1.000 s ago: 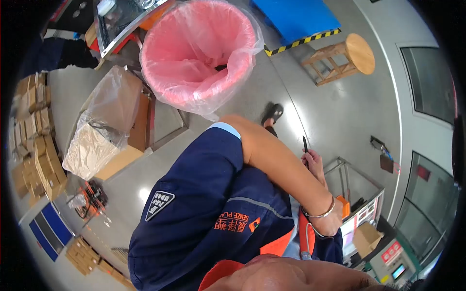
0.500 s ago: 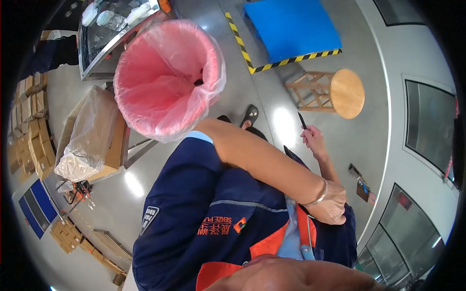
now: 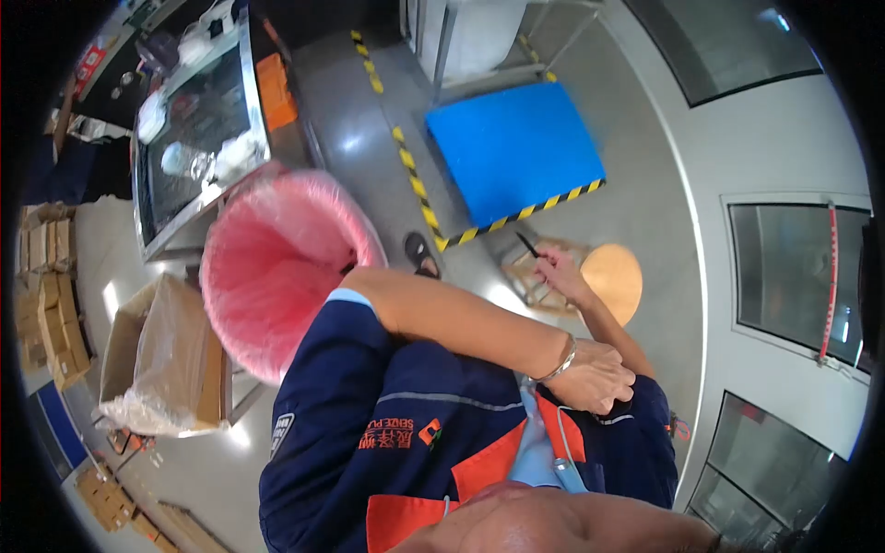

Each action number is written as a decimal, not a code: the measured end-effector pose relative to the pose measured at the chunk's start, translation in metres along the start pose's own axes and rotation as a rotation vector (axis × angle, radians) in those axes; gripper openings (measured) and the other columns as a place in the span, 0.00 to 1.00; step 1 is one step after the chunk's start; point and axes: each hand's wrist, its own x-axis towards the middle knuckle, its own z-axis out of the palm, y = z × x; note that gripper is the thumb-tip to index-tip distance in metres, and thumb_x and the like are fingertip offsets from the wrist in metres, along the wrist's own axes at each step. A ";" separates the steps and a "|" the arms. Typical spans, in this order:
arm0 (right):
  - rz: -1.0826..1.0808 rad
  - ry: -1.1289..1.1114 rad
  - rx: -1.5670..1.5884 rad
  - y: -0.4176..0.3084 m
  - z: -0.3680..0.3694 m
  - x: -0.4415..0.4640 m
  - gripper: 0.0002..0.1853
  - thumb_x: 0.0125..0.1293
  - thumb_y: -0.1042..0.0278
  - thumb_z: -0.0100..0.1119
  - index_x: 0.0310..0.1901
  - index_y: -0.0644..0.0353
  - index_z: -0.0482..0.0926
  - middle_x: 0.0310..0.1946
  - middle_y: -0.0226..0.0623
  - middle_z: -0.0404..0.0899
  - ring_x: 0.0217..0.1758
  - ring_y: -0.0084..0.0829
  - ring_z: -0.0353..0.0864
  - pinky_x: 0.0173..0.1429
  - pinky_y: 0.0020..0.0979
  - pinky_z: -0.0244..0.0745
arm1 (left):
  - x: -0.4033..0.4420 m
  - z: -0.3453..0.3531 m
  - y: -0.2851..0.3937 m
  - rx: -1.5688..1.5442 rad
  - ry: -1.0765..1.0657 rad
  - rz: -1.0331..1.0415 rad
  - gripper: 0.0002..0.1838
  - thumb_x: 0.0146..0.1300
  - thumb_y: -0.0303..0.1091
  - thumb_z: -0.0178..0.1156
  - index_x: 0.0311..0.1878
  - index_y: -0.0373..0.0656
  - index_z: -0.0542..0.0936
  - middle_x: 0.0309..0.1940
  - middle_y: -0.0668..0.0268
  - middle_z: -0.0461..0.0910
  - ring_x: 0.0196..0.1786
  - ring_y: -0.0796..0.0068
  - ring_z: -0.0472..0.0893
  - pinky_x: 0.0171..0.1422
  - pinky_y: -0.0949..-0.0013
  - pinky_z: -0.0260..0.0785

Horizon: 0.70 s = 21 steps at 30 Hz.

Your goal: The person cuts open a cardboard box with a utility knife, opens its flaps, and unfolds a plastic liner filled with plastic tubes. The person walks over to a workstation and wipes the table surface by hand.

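Note:
My left arm crosses my chest, and my left hand (image 3: 597, 378), with a bracelet (image 3: 559, 361) at its wrist, rests at my dark blue right sleeve (image 3: 641, 419). Its fingers are curled against the cloth near the bare forearm. Out in front, my right hand (image 3: 560, 273) pinches a slim black pen-like object (image 3: 526, 244), whose tip points up and left. Beneath that hand, a wooden stool (image 3: 612, 284) with a round seat stands on the floor.
A large pink bin (image 3: 290, 263) with a clear liner stands close on my left. Beyond it is a metal-framed table (image 3: 207, 101) with bags on it. A lined cardboard box (image 3: 166, 359) lies left. Ahead is a blue platform (image 3: 516, 152) edged with striped tape; windows line the right wall.
The view has shifted forward, so the bin, platform and stool sit lower in it. My right hand with the black object now overlaps the stool. My left hand stays at the sleeve, fingers more curled.

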 end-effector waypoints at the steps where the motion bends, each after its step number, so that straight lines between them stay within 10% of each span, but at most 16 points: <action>1: 0.048 -0.014 -0.048 -0.019 -0.008 0.016 0.16 0.61 0.67 0.53 0.49 0.64 0.74 0.28 0.27 0.77 0.24 0.15 0.72 0.26 0.18 0.66 | -0.009 -0.017 -0.014 0.036 0.029 -0.008 0.07 0.47 0.36 0.59 0.20 0.45 0.81 0.33 0.62 0.75 0.41 0.70 0.75 0.37 0.67 0.71; 11: 0.034 -0.105 0.058 -0.118 -0.005 0.187 0.12 0.62 0.71 0.51 0.46 0.63 0.76 0.26 0.28 0.77 0.21 0.16 0.71 0.24 0.20 0.65 | -0.121 -0.150 -0.132 -0.695 0.213 -0.550 0.18 0.51 0.18 0.49 0.47 0.38 0.70 0.43 0.56 0.76 0.45 0.57 0.77 0.45 0.59 0.69; 15: -0.372 -0.078 0.147 -0.144 -0.005 0.238 0.10 0.61 0.71 0.51 0.42 0.65 0.77 0.24 0.29 0.76 0.20 0.18 0.71 0.21 0.22 0.64 | -0.216 -0.182 -0.186 -0.448 0.546 -0.772 0.10 0.58 0.23 0.50 0.44 0.40 0.72 0.34 0.59 0.77 0.38 0.62 0.78 0.41 0.64 0.69; 21: -0.015 -0.105 0.187 -0.215 -0.020 0.385 0.13 0.66 0.65 0.48 0.42 0.65 0.77 0.22 0.29 0.74 0.17 0.15 0.68 0.16 0.18 0.60 | -0.398 -0.224 -0.232 -0.709 0.860 -1.323 0.09 0.61 0.24 0.50 0.45 0.38 0.73 0.37 0.68 0.77 0.38 0.82 0.75 0.44 0.76 0.69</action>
